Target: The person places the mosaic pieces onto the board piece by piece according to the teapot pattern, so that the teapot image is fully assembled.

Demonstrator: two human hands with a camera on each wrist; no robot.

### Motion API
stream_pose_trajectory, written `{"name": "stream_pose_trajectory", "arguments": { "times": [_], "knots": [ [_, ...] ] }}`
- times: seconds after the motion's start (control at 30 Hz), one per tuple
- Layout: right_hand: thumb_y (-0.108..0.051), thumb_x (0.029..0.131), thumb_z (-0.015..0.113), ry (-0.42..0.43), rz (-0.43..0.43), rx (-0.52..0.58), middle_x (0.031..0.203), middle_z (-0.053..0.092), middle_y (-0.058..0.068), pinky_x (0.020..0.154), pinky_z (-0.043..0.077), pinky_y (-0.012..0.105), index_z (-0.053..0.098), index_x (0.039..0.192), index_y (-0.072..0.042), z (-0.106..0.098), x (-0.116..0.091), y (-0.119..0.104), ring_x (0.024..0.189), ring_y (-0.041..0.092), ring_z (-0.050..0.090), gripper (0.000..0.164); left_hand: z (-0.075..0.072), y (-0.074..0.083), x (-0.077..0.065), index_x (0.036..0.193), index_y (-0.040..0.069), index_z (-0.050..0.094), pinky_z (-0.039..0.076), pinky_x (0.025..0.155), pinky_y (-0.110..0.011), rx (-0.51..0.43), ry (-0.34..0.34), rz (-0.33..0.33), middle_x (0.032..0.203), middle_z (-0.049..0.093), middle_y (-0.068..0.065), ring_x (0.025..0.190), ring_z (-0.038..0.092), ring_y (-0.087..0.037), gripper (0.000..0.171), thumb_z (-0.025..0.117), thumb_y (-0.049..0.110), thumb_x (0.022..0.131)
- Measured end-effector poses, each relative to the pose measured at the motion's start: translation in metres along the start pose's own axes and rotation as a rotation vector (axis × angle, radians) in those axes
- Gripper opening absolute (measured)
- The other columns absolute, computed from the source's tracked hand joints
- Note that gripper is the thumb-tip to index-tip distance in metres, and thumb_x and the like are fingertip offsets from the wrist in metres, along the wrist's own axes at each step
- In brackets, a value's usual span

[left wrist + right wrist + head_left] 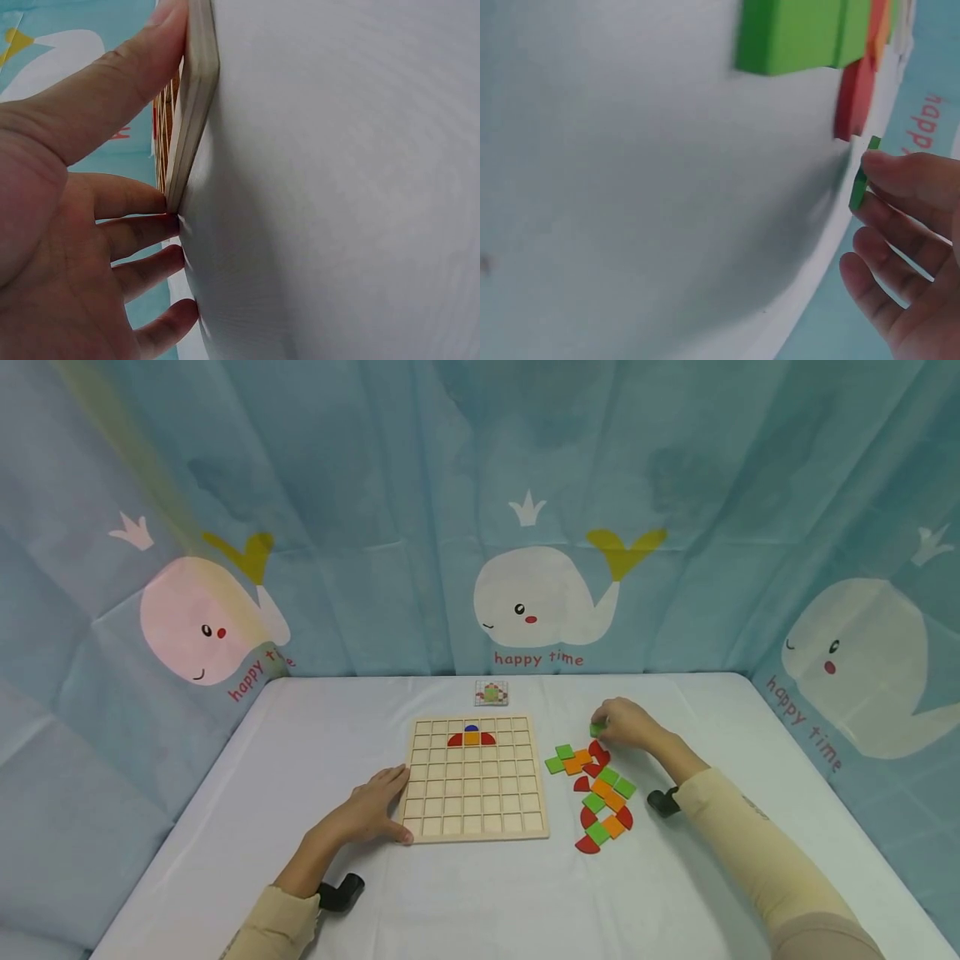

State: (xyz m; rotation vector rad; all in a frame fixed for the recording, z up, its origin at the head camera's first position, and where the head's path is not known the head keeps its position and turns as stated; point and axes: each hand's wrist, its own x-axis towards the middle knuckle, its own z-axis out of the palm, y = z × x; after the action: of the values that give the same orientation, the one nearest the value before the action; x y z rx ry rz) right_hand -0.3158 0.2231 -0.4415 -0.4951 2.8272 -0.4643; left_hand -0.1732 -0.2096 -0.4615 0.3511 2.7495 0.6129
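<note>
Green tile in the head view, at the fingertips of your right hand; you pinch it, thumb and fingers curled in, the gap closed down to the tile itself; just nearer to you than those fingertips begins a loose scatter of red rounded pieces, orange squares and green squares, some overlapping, running on toward your body; your left hand lies at the wooden grid board, fingers fairly straight along its left edge, thumb well apart from them at the near corner; the board spreads out to the right of those fingers; on it, beyond and to the right of your left fingertips, an orange square piece sits with a red side piece to its left, a matching one to its right, and a blue half-round just beyond; farther off than both sets of fingers, a small pattern card lies on the white cloth.

Left wrist view: your thumb sets its tip against the board's edge; index and middle fingertips meet that edge farther along; ring and little fingers fan out past it; the hand is spread wide.

Right wrist view: the tile shows nearly edge-on between your thumb and index finger; your other fingers bend loosely, holding nothing; a red piece lies near the fingertips, green ones farther from them; whether the tile touches the cloth, you cannot tell.
</note>
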Motion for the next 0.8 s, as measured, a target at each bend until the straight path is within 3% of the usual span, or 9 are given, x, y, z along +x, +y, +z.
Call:
{"name": "stream_pose_trajectory", "arguments": {
  "times": [0.5, 0.8],
  "knots": [
    [-0.011, 0.086, 0.069, 0.055, -0.065, 0.057, 0.109, 0.07, 0.013, 0.098, 0.052, 0.045, 0.071, 0.113, 0.0, 0.002, 0.009, -0.027, 0.101, 0.028, 0.061, 0.029, -0.001, 0.003, -0.002, 0.149, -0.005, 0.03, 0.024, 0.11, -0.069, 0.004, -0.004, 0.004, 0.157, 0.027, -0.026, 0.145, 0.023, -0.047, 0.113, 0.089, 0.036, 0.063],
    [-0.01, 0.086, 0.07, 0.083, -0.172, 0.08, 0.104, 0.071, 0.012, 0.092, 0.054, 0.043, 0.073, 0.11, 0.0, 0.005, 0.015, -0.053, 0.097, 0.027, 0.063, 0.026, -0.002, 0.005, -0.002, 0.15, -0.005, 0.03, 0.023, 0.111, -0.069, 0.0, -0.003, -0.011, 0.157, 0.027, -0.026, 0.145, 0.022, -0.047, 0.113, 0.089, 0.035, 0.063]
  ]
}}
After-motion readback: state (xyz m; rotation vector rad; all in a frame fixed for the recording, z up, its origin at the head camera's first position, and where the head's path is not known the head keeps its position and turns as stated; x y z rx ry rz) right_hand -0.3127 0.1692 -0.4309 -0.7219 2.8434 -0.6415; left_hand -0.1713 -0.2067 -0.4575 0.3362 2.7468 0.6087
